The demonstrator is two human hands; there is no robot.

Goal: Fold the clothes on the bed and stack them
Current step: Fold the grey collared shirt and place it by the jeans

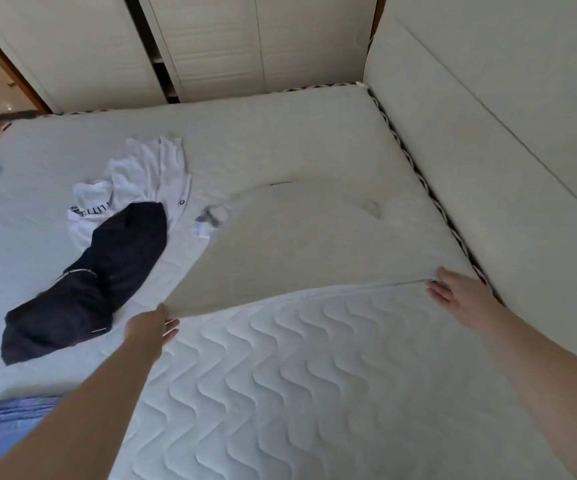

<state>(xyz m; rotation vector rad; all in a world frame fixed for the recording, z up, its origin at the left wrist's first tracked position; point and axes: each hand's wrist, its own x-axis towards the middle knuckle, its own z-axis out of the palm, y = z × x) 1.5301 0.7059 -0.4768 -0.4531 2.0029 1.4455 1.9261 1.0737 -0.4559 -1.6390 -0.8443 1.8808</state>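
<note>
A pale beige garment [297, 244] is stretched over the right half of the bed, its neck end far from me and blurred. My left hand [152, 329] pinches the near left corner of its hem. My right hand [457, 292] pinches the near right corner, thumb on top and fingers underneath. The hem between them sags a little above the mattress. A dark navy garment [89, 282] lies crumpled at the left, its far end overlapping a white shirt with black lettering [141, 181]. A small white and grey piece [211, 220] lies by the beige garment's left edge.
The quilted white mattress [297, 393] fills the view. A padded headboard [505, 150] rises along the right side. White wardrobe doors [211, 46] stand beyond the far edge, with a doorway at the far left. Blue striped fabric [6, 424] shows at the bottom left.
</note>
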